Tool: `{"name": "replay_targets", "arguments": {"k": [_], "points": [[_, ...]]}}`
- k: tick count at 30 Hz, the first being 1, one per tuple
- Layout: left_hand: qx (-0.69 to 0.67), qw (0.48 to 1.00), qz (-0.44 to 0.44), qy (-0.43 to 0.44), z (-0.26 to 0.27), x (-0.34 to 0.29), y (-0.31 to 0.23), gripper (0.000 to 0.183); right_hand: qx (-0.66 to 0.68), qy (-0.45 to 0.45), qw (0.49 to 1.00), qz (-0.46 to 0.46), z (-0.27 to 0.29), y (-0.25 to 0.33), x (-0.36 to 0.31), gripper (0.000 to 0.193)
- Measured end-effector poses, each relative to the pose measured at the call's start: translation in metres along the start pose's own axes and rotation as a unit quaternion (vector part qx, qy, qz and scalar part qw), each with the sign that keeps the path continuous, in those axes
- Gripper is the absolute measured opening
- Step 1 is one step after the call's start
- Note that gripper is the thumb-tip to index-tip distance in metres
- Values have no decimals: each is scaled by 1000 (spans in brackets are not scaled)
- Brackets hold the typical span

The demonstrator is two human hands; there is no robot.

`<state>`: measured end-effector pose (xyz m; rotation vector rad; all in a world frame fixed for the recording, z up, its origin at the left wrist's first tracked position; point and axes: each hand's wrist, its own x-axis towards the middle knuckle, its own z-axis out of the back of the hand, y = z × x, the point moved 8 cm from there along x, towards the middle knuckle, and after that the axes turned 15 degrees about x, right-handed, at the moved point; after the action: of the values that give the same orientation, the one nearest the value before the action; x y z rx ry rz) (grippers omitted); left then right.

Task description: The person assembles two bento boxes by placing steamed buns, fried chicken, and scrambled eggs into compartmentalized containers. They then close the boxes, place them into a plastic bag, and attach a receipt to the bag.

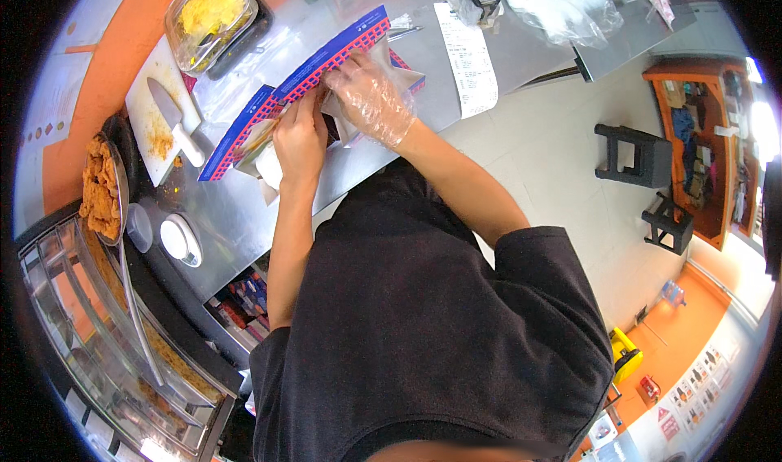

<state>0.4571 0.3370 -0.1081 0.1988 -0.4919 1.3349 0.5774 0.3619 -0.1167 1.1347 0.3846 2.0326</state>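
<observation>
A cardboard takeaway box (330, 51), blue with a red and white checked pattern, stands on the steel counter in front of me. My left hand (301, 144) is bare, its fingers bent and gripping the middle of the box's near side. Close beside it, my right hand (368, 100) wears a clear plastic glove, its curled fingers at the box's inner edge. Pale wrapping paper (259, 136) sticks out by the left hand, next to a white rounded item (269, 166). My hands hide most of the contents and my fingertips.
Left of the box, a knife (167, 108) lies on a white cutting board (155, 136). Beyond it is a clear tub of yellow food (213, 6). Fried pieces (102, 189) fill a metal strainer beside a small white scale (179, 238). A paper receipt (468, 63) lies to the right.
</observation>
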Motion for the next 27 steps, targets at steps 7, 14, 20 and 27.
{"name": "replay_targets", "arguments": {"k": [7, 14, 20, 27], "points": [[-18, 999, 21, -18, 2, -9, -2, 21, 17, -17, 999, -37, -3, -10, -16, 33], [-33, 998, 38, -29, -1, -7, -6, 19, 24, 44, 998, -41, -6, -7, -13, 36], [37, 987, 157, 8, -11, -17, 7, 14, 156, 45, 987, -19, 52, -6, -41, 28], [73, 963, 251, -69, 3, -36, -23, 23, 231, 32, 956, -177, 177, -112, 9, 7]]}}
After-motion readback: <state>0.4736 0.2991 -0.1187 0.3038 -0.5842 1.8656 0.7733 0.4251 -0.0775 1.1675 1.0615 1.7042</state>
